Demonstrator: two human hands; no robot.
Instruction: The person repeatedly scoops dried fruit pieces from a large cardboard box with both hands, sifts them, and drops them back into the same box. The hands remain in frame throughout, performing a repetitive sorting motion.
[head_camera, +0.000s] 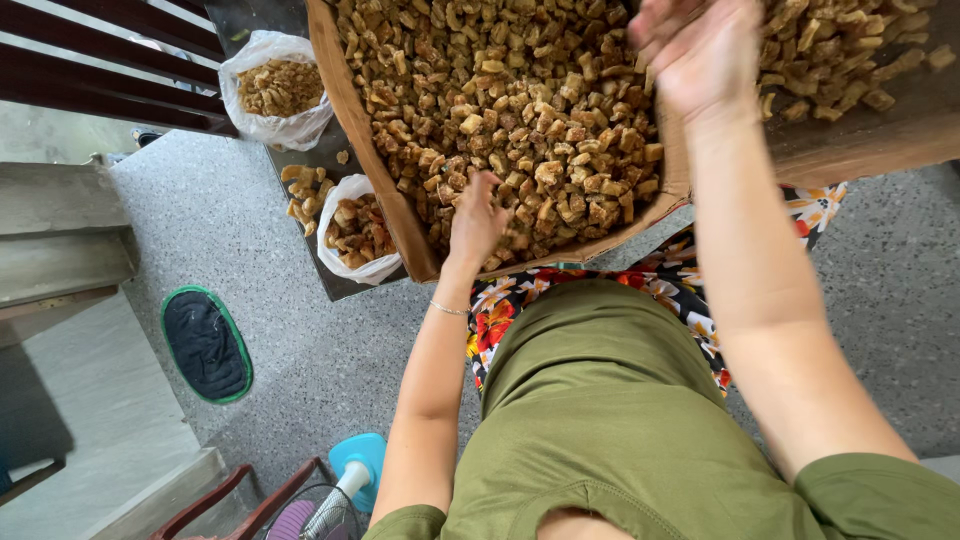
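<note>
Here the left hand (478, 218) digs, fingers curled, into golden fried chunks (520, 110) near the cardboard tray's (372, 140) near edge; whether it grips any is hidden. The right hand (700, 55) hovers loosely open above. Two plastic bags (275, 90) hold some; most remain unsorted.

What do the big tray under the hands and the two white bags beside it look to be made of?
Tray: looks like brown cardboard, matte, with a thin bent rim. Upper bag and lower bag: thin, glossy plastic film, crinkled, contents faintly showing through. The left hand rests in the golden chunks.
</note>
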